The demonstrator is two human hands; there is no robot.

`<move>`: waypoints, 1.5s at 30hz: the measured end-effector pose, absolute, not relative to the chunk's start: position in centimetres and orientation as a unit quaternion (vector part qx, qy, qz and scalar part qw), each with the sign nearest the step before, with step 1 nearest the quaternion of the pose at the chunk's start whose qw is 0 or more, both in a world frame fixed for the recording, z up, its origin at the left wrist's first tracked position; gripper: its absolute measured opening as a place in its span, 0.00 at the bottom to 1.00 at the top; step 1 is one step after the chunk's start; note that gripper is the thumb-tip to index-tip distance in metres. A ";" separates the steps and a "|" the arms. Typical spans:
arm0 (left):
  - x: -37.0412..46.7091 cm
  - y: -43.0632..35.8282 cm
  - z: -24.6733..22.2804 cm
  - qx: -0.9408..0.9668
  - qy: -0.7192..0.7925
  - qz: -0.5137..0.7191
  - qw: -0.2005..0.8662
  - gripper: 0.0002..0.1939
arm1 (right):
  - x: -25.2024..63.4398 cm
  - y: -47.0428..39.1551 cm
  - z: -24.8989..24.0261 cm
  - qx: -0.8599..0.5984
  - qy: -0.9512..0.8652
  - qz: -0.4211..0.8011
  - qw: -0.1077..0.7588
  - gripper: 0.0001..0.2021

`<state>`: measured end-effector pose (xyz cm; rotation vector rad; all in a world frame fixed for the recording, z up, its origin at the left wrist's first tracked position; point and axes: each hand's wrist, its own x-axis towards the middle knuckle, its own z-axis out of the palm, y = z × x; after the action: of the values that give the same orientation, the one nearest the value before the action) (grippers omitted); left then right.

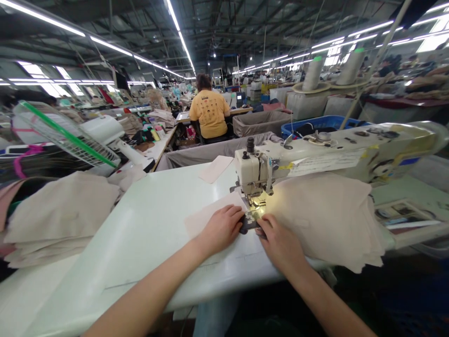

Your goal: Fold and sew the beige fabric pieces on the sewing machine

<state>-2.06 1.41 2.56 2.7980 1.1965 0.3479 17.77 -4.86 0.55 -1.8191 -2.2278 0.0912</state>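
Note:
A sewing machine stands on the pale table, its lamp lighting the presser foot. Just in front of the foot is a small dark flat piece with pale marks, whose kind I cannot make out. My left hand is at its left edge, fingers bent and held together. On its right side my right hand pinches at the near edge with thumb and forefinger; what is between them is mostly hidden. A beige cloth piece lies partly beneath my left hand. Right of the needle sits a beige cloth stack.
Another beige piece lies farther back on the table. At the left are a heap of beige cloth and a fan. Thread cones and a blue basket stand behind the machine. A person in yellow sits ahead.

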 end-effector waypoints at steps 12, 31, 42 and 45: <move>-4.9 2.0 4.0 0.833 0.551 -0.031 -0.044 0.15 | 19.2 -5.1 -0.2 -0.608 -0.752 0.053 0.249 0.18; -5.4 -0.5 4.2 0.746 0.662 -0.064 -0.044 0.13 | 18.4 -3.9 0.8 -0.571 -0.711 0.204 0.357 0.17; -5.7 -1.0 3.8 0.738 0.672 -0.042 -0.044 0.13 | 17.5 -1.0 0.9 -0.619 -0.613 0.360 0.333 0.20; -5.7 -1.0 3.8 0.739 0.672 -0.042 -0.037 0.13 | 17.8 -1.8 0.8 -0.597 -0.637 0.390 0.292 0.24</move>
<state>-5.71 -0.98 3.77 2.3766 2.1624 -0.1340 17.84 -1.83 0.81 -1.5914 -1.6991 1.0398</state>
